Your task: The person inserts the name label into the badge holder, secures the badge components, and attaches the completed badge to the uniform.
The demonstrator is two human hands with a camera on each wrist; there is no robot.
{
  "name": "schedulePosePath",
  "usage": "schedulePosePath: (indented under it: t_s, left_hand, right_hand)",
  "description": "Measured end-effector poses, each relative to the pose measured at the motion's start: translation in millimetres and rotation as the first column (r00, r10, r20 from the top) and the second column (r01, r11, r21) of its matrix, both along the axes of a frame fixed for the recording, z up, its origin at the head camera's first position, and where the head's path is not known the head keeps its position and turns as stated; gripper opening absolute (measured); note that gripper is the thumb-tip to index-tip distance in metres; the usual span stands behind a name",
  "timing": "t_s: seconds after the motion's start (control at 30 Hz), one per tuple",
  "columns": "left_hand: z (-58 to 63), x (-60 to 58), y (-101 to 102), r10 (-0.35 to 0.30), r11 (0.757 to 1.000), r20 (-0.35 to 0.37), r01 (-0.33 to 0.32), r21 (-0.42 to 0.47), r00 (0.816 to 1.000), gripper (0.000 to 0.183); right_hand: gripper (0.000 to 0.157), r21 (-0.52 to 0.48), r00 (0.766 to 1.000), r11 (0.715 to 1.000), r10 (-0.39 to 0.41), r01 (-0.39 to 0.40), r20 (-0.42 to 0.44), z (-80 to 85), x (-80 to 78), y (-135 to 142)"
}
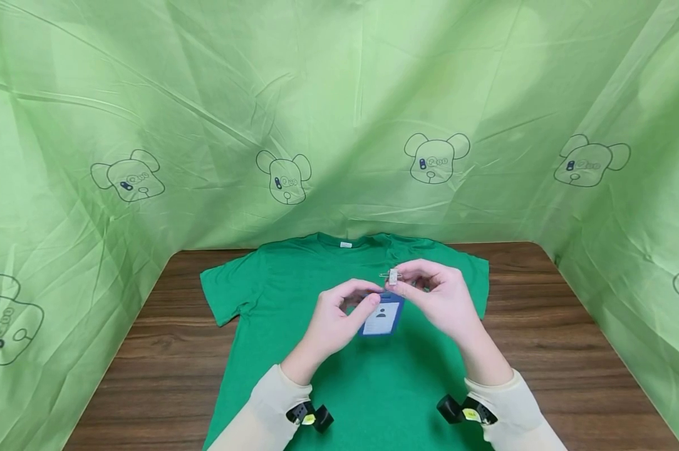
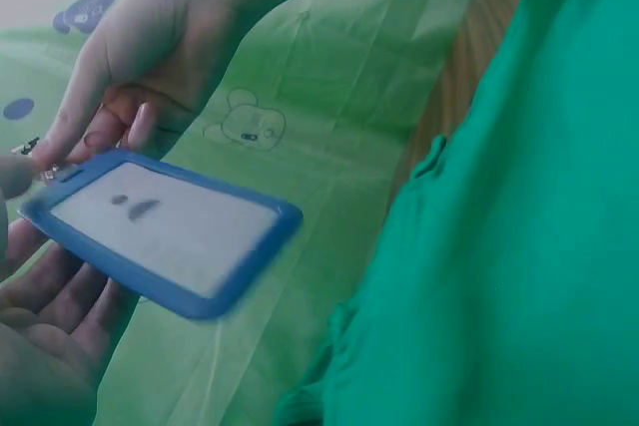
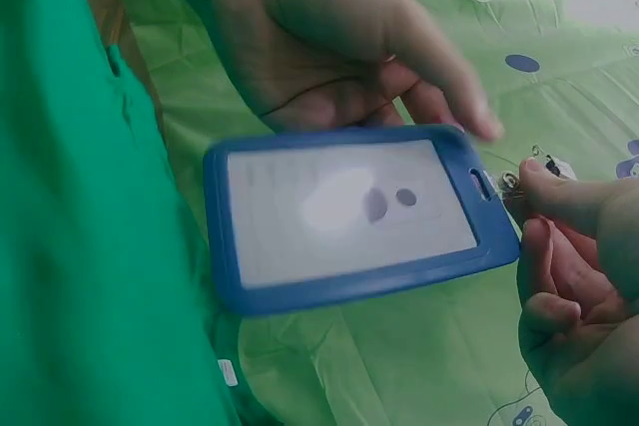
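Note:
A badge holder (image 1: 381, 317) with a blue frame and a white card hangs over a green T-shirt (image 1: 308, 269). My right hand (image 1: 441, 293) pinches a small metal badge clip (image 1: 393, 276) with a pale strap, between thumb and index finger. That clip sits at the slot end of the badge holder (image 3: 349, 216). Beside the holder's upper left corner is my left hand (image 1: 335, 316), its thumb and fingers loosely spread around the edge. In the right wrist view the left thumb (image 3: 464, 97) lies just off the corner, and other left fingers pass partly behind the frame.
The T-shirt lies spread on a brown wooden table (image 1: 165, 351), collar toward the back. Light green cloth (image 1: 351, 113) with bear-head drawings stands around the back and sides. Each wrist wears a black strapped device (image 1: 310, 416).

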State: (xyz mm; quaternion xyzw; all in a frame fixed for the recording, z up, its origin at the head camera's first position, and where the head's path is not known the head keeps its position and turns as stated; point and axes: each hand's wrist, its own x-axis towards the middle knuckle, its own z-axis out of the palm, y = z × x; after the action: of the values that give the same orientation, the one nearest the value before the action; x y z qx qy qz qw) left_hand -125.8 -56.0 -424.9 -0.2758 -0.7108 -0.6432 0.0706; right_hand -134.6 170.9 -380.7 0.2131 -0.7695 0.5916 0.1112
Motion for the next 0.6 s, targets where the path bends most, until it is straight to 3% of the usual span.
schedulePosePath:
  t_s: [0.23, 0.6]
  left_hand:
    - [5.1, 0.7, -0.9, 0.011, 0.996, -0.071, -0.005, 0.09, 0.997, 0.017]
    - [8.6, 1.1, -0.3, 0.058, 0.994, -0.026, -0.055, 0.093, 0.998, 0.011]
  right_hand:
    - [0.016, 0.165, 1.0, 0.986, -0.016, 0.018, -0.016, -0.2, 2.4, -3.0]
    - [0.02, 0.237, 0.997, 0.971, 0.022, -0.004, -0.071, 1.2, 3.0, -7.2]
